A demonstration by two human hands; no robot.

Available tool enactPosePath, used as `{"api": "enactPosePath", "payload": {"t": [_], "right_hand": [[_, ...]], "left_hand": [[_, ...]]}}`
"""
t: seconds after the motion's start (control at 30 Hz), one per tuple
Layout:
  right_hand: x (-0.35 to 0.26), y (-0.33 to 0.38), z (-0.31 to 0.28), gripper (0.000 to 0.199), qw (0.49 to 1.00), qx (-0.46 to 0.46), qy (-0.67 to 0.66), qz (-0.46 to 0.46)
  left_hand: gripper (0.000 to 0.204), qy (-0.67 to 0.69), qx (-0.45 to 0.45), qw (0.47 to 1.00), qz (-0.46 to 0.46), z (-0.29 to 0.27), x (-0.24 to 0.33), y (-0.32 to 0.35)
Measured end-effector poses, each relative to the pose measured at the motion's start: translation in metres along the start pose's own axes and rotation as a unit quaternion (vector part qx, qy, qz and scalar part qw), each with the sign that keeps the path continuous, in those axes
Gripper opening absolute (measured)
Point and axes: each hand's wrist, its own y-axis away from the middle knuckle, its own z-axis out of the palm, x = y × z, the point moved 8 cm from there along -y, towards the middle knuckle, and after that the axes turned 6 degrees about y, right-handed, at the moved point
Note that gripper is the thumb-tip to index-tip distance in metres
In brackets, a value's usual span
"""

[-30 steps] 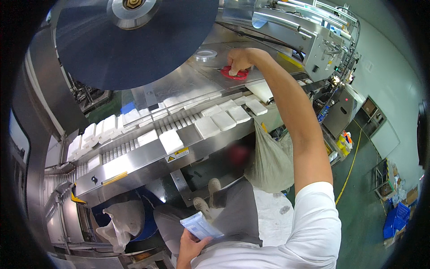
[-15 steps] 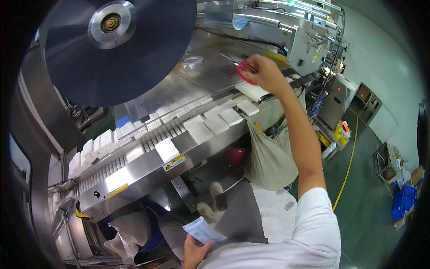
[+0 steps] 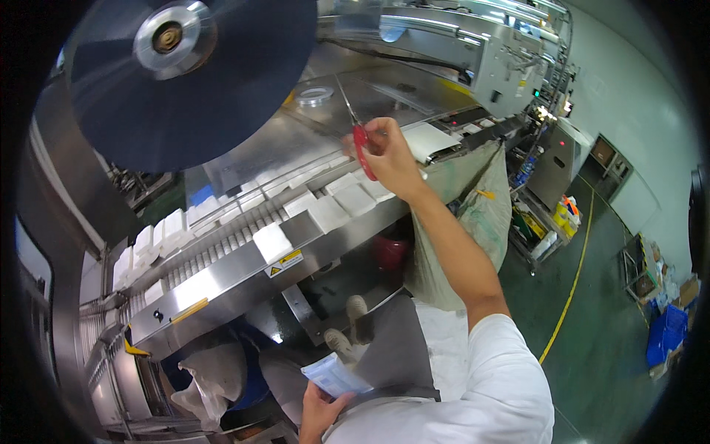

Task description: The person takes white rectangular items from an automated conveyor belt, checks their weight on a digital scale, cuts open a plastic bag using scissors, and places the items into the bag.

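Observation:
My right hand [image 3: 390,164] is raised over the far end of the conveyor, closed around red-handled scissors [image 3: 361,152]. Their slim metal blades point up and away toward the steel table, and look closed. Low over my lap, my left hand [image 3: 318,409] grips a flat, pale blue-and-white packet [image 3: 336,376] between thumb and fingers. Several white folded pads [image 3: 325,212] lie along the conveyor's steel ledge below my right hand. One separate pad [image 3: 273,244] sits nearer, by the ledge's front edge.
A large dark roll [image 3: 192,103] hangs at upper left. The slotted conveyor [image 3: 209,259] runs diagonally beneath it. A metal ring [image 3: 315,96] lies on the steel table. A pale cloth sack [image 3: 484,207] hangs beside my right arm. A bag-lined blue bin [image 3: 251,377] stands at lower left.
My right hand has moved left and slightly nearer with the scissors, whose blades have swung to point more upward. My left hand and its packet have barely moved. A pad on the conveyor has shifted left.

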Motion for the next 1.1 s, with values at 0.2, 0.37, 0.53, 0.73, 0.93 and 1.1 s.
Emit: {"api": "enactPosePath", "payload": {"t": [0.2, 0.37, 0.53, 0.73, 0.93, 1.1], "right_hand": [[0.001, 0.01, 0.008, 0.034, 0.995, 0.066, -0.05, -0.049], [-0.014, 0.014, -0.008, 0.039, 0.991, 0.112, -0.076, 0.015], [-0.006, -0.009, -0.059, 0.028, 0.963, 0.226, 0.101, -0.11], [-0.033, 0.018, -0.065, 0.025, 0.91, 0.3, 0.262, -0.115], [-0.07, 0.065, -0.062, 0.027, 0.854, 0.361, 0.352, -0.13], [-0.086, 0.08, -0.063, 0.026, 0.788, 0.379, 0.46, -0.154]], "left_hand": [[0.065, -0.016, 0.059, 0.998, -0.008, 0.006, 0.03, 0.016], [0.067, -0.042, 0.017, 0.999, -0.016, 0.001, 0.009, 0.003], [0.069, -0.059, 0.013, 0.998, -0.017, -0.001, 0.006, 0.003], [0.068, -0.039, 0.027, 0.999, -0.022, -0.008, 0.006, 0.01], [0.07, -0.06, 0.022, 0.998, -0.03, -0.005, 0.014, 0.008], [0.07, -0.032, 0.009, 0.999, -0.018, -0.007, 0.005, 0.006]]}}
